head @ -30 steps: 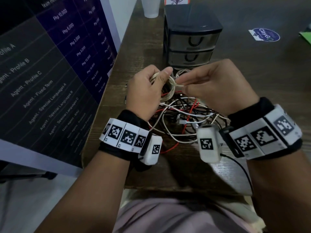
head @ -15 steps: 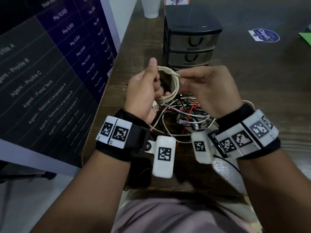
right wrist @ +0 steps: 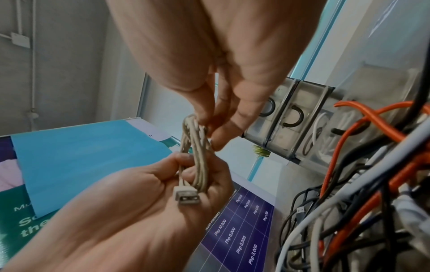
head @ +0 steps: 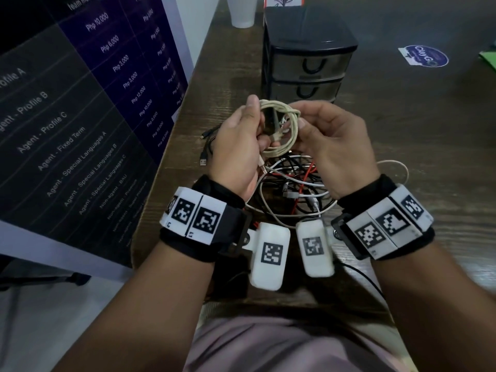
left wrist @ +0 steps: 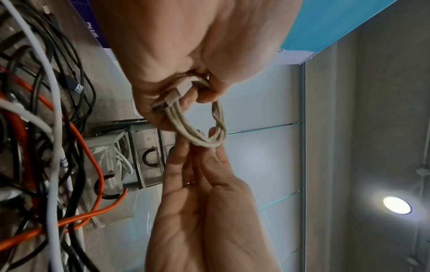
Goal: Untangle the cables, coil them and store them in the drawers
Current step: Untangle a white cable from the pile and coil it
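**Beige cable coiled between my hands**

My left hand (head: 239, 146) curls round one side of the coiled beige cable (head: 281, 124), its plug (right wrist: 187, 197) lying against my palm. My right hand (head: 335, 146) pinches the opposite side with thumb and fingertips. The coil is held above the tangle of cables (head: 292, 189) on the desk (head: 429, 157), just in front of the drawers (head: 308, 65).

White cup (head: 243, 12), poster (head: 80, 103), sticker (head: 424, 59)
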`<state>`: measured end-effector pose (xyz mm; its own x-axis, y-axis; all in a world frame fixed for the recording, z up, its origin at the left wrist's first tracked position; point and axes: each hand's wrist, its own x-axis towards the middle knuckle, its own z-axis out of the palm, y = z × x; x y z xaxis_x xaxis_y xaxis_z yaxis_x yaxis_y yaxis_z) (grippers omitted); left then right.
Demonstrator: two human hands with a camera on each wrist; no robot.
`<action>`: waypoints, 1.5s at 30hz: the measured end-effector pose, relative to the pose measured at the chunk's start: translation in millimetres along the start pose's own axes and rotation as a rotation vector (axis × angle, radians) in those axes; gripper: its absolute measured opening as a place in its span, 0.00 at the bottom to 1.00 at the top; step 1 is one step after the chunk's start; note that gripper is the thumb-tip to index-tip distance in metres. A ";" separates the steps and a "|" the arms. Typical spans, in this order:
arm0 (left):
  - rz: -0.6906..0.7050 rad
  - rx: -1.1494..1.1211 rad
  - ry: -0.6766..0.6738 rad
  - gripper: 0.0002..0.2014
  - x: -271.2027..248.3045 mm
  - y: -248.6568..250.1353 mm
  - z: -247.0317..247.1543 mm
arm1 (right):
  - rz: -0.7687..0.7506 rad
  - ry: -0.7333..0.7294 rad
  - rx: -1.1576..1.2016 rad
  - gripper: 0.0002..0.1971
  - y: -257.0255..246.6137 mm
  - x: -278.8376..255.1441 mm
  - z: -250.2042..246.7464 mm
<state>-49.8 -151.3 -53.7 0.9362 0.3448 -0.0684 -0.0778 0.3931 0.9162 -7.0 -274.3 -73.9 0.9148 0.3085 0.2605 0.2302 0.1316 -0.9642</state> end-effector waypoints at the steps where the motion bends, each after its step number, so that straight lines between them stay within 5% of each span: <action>1: 0.001 0.013 0.006 0.19 -0.4 -0.2 0.2 | -0.015 -0.003 -0.006 0.10 0.6 -0.5 -0.1; 7: -0.030 0.042 0.077 0.20 -0.6 1.8 -0.9 | -0.079 -0.016 0.039 0.10 -0.1 -1.6 -0.8; 23: -0.170 0.008 -0.015 0.19 -0.8 6.3 -3.5 | 0.008 -0.089 0.212 0.05 -8.5 -1.9 -3.1; 33: -0.235 -0.104 0.008 0.20 0.5 5.4 -5.1 | 0.059 -0.181 0.112 0.11 -4.8 -6.7 -5.8; 45: -0.194 0.089 -0.042 0.23 -1.4 -4.4 -6.2 | 0.192 -0.252 0.443 0.23 -11.1 -10.2 -9.7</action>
<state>-53.0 -148.2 -60.1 0.9444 0.2332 -0.2318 0.1338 0.3711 0.9189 -15.7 -288.0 -66.3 0.8062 0.5752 0.1385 -0.1445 0.4184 -0.8967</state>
